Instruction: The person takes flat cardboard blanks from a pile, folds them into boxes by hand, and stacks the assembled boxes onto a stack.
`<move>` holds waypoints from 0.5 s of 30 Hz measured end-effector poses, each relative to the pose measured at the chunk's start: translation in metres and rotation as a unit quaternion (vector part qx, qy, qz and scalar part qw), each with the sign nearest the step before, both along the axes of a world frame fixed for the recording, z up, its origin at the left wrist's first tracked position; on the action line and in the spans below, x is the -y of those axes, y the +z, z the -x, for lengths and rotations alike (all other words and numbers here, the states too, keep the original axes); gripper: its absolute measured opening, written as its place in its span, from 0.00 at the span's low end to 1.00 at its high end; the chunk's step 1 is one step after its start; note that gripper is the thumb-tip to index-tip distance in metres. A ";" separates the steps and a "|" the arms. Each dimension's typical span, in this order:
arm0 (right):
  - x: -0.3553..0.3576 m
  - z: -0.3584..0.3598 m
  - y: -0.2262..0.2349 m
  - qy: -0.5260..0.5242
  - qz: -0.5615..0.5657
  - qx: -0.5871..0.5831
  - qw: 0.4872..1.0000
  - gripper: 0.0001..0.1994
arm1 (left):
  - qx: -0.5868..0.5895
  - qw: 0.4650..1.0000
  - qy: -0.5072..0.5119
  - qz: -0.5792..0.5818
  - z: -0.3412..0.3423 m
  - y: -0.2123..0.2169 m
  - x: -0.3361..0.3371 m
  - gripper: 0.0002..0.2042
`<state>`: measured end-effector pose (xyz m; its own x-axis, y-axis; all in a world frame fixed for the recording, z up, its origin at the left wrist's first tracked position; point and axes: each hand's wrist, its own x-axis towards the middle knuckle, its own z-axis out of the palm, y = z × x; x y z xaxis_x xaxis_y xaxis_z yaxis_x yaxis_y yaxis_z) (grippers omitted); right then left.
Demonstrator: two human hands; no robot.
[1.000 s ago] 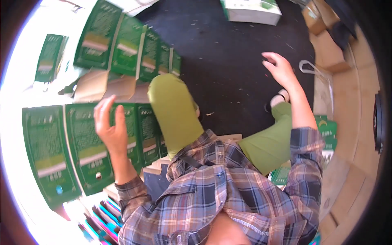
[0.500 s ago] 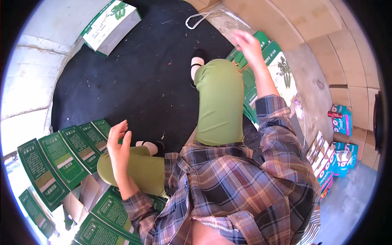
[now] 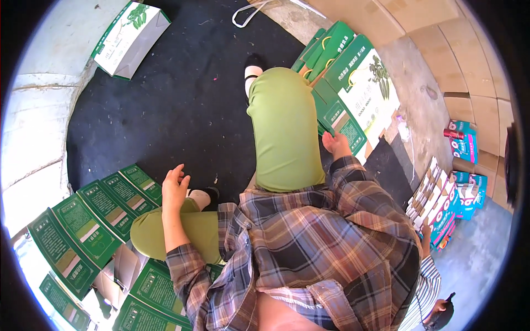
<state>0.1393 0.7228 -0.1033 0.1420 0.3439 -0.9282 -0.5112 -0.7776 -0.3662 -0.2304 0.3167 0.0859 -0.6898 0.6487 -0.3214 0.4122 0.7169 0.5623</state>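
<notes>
My left hand (image 3: 175,188) is raised over my left thigh, its fingers loosely bent and apart with nothing in them. Below and left of it are green printed cartons (image 3: 90,220), several side by side with loose flaps. My right hand (image 3: 336,145) is beside my right thigh, at the lower edge of a pile of flat green-and-white cartons (image 3: 361,94) with a vegetable picture. Its fingers look apart and hold nothing I can see; whether the fingertips touch the carton edge I cannot tell. Green cartons with yellow cord handles (image 3: 327,49) lie at the pile's far end.
An assembled green-and-white box (image 3: 131,41) stands at the far left of the black mat (image 3: 165,105). A white strap (image 3: 248,12) lies at the back. Brown cardboard boxes (image 3: 464,60) line the right, with teal packages (image 3: 462,144) below. A person in a striped sleeve (image 3: 422,289) is at the lower right.
My right hand has come down and back from above the pile's far end to its near edge. My left hand has shifted slightly right. Another person has come into view at the lower right.
</notes>
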 end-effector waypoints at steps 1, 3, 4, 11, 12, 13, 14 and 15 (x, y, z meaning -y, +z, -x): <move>-0.003 -0.002 -0.005 -0.056 -0.005 -0.025 0.998 0.14 | -0.006 1.000 -0.001 -0.008 0.000 -0.004 -0.001 0.20; -0.008 -0.003 -0.013 -0.093 0.008 -0.027 0.995 0.14 | -0.013 1.000 -0.003 -0.018 0.001 -0.009 -0.003 0.20; -0.012 -0.003 -0.014 -0.128 0.023 -0.030 0.991 0.15 | -0.016 1.000 -0.007 -0.018 0.001 -0.010 -0.003 0.20; -0.002 0.007 0.003 -0.187 -0.087 -0.035 0.978 0.20 | 0.001 1.000 -0.004 0.011 -0.001 -0.009 0.000 0.20; -0.010 0.006 0.009 -0.209 -0.099 -0.060 0.971 0.18 | 0.001 1.000 -0.009 0.010 -0.002 -0.007 -0.001 0.20; -0.016 0.001 0.017 -0.210 -0.104 -0.061 0.970 0.18 | 0.000 1.000 -0.011 0.005 -0.002 -0.006 -0.003 0.20; -0.022 -0.005 0.025 -0.213 -0.137 -0.104 0.962 0.17 | 0.006 1.000 -0.010 -0.001 -0.003 -0.006 -0.006 0.20; -0.025 -0.003 0.036 -0.211 -0.167 -0.148 0.952 0.17 | 0.010 1.000 -0.004 -0.004 -0.003 -0.003 -0.005 0.20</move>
